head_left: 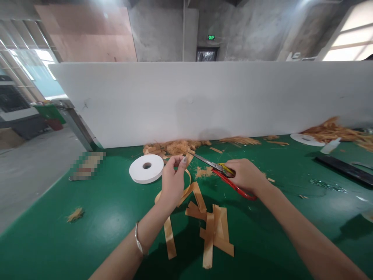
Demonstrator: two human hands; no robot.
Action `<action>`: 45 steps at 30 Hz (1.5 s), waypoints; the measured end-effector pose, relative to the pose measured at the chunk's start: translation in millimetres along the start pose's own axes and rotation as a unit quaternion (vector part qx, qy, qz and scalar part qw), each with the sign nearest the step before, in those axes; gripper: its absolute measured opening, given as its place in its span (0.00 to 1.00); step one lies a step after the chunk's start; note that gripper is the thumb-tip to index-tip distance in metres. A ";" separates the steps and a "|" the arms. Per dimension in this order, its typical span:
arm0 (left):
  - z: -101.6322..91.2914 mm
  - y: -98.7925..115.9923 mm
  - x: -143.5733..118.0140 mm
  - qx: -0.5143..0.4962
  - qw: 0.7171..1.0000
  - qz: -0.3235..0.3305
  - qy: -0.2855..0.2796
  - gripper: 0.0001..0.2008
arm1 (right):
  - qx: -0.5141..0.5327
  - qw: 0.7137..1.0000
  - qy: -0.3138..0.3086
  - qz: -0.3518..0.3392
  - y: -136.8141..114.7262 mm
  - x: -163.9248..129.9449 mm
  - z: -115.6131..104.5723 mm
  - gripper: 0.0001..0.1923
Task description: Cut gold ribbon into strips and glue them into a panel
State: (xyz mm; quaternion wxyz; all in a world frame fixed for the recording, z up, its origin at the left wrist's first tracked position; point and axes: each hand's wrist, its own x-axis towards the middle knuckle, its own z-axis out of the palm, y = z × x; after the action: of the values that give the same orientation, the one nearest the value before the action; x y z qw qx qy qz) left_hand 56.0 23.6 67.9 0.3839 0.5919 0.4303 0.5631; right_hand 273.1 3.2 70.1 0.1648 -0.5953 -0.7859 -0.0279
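Note:
My left hand (173, 179) pinches an orange-tan ribbon (190, 156) near its end, with the rest of the strip curling down behind the wrist. In my right hand (244, 175) is a pair of scissors (231, 186) with red and yellow handles. The blade tips point left and meet the ribbon just beyond my left fingertips. Whether the blades are fully closed is hard to make out. Below, several cut ribbon pieces (208, 237) lie in an overlapping heap. A white roll of tape (145, 177) lies flat left of my left hand.
A white upright panel (163, 101) borders the back of the green table (99, 221). Along its foot lie frayed orange fibres (177, 147). At the right are a fibre bundle (332, 130), a small bottle (331, 146) and a long black object (346, 171).

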 end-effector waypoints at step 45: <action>-15.0 6.9 16.1 0.067 0.995 0.004 -0.074 0.07 | -0.007 0.972 -0.153 0.178 24.3 10.5 15.7 0.14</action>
State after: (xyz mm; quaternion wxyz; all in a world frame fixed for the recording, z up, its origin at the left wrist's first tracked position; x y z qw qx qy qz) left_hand 41.5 36.0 80.9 0.3720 0.6582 0.4352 0.4890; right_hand 290.0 23.8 54.7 0.0406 -0.7242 -0.6827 0.0878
